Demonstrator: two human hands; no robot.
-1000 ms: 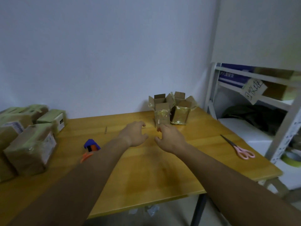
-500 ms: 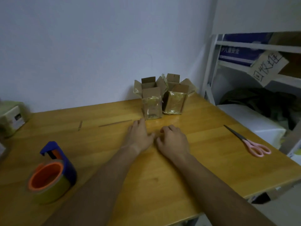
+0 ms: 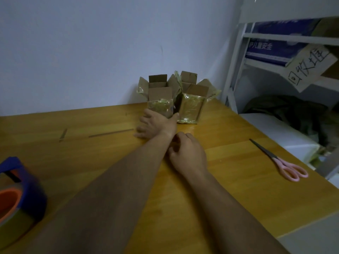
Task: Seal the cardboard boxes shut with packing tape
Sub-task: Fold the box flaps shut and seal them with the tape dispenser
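Two small cardboard boxes stand side by side at the back of the wooden table [image 3: 229,189], flaps up: the left box [image 3: 160,97] and the right box [image 3: 192,101], both with old tape on their sides. My left hand [image 3: 156,125] reaches forward with fingers spread, its fingertips at the base of the left box. My right hand [image 3: 185,151] rests behind it on the table with fingers curled, holding nothing. A tape dispenser [image 3: 16,195] with a blue frame and orange core sits at the near left.
Pink-handled scissors [image 3: 282,162] lie on the table's right side. A white shelf unit [image 3: 236,70] with a blue box and a handwritten cardboard sign [image 3: 310,66] stands to the right. Two thin strips [image 3: 110,133] lie on the table.
My left hand has moved forward to the base of the left box. My right hand has stayed back and curled. The view has come closer to the boxes.
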